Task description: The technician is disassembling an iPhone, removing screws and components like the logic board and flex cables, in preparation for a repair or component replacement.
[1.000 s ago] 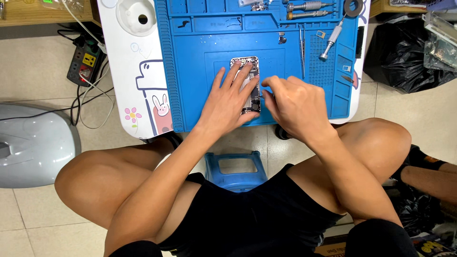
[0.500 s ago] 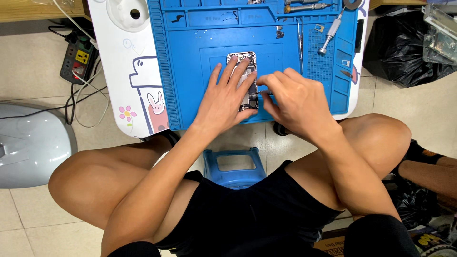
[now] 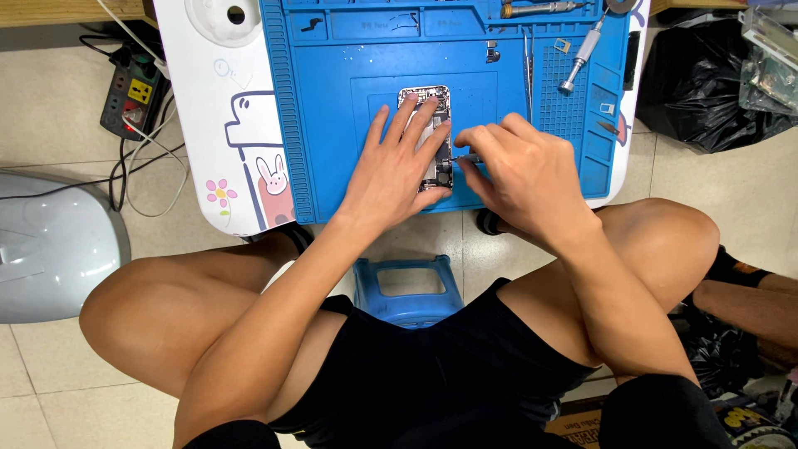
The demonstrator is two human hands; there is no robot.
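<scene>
Fingers [image 3: 409,125] of the left hand [image 3: 397,170] are spread flat and open, pressing down on an opened phone [image 3: 429,133] that lies face-up with its inner parts exposed, near the middle of a blue work mat [image 3: 349,100]. Nothing is gripped by that hand; it only lies over the phone's left side and lower half.

Going from the left edge: a grey rounded appliance [image 3: 50,245] sits on the tiled floor, and beyond it a power strip [image 3: 126,98] with cables lies by the wall. Next comes the small white counter [image 3: 218,150], printed with a cartoon rabbit and a flower, which carries the mat. The phone's upper end shows clear above the fingertips.

Just right of the phone, the right hand [image 3: 519,175] has its fingers closed around a thin tool [image 3: 467,157], whose tip points at the phone's lower right part; what kind of tool it is cannot be told. Further right on the mat lie a silver screwdriver [image 3: 580,55] and slim tweezers [image 3: 527,66]. A blue stool [image 3: 409,287] shows between the knees, and a black plastic bag [image 3: 706,83] sits on the floor at far right.
</scene>
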